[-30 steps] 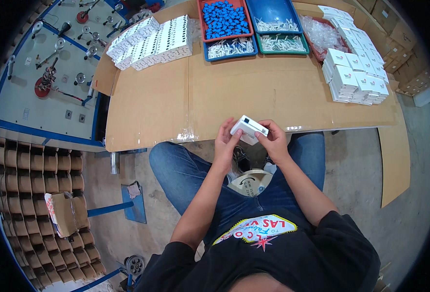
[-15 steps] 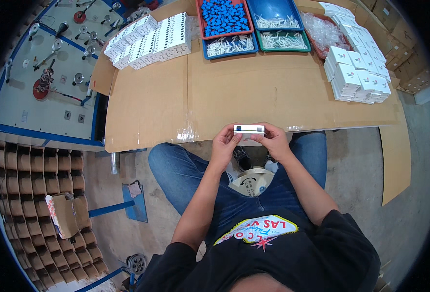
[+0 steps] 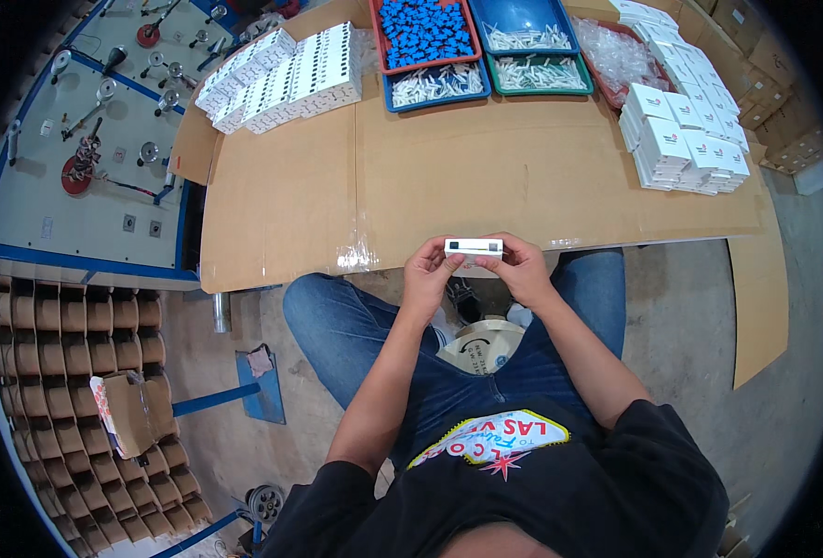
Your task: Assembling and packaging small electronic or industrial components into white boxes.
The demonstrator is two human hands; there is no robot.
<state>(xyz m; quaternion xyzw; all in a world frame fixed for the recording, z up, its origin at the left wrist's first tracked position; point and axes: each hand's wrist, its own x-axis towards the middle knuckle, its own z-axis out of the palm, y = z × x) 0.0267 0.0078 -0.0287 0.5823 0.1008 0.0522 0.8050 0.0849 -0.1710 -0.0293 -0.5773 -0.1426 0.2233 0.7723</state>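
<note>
Between my two hands, just off the table's near edge and above my lap, is a small white box (image 3: 474, 246). One narrow side of it faces up, with a dark slot and a dark square patch near each end. My left hand (image 3: 426, 276) grips its left end, and my right hand (image 3: 526, 270) grips the right end. Both thumbs press on the face nearer to me, while the other fingers curl behind and are mostly hidden.
Cardboard covers the table (image 3: 448, 186). White boxes (image 3: 301, 79) stand in rows at the back left; more white boxes (image 3: 664, 144) are stacked at right. Far trays include a red tray (image 3: 375, 42) of blue pieces and a green tray (image 3: 586, 90) of white sticks. Plastic bags (image 3: 616, 60) fill another.
The white box has turned slightly in my fingers. A blue spot that showed at the slot's left end now looks dark grey. Both hands keep their grip in almost the same place.
</note>
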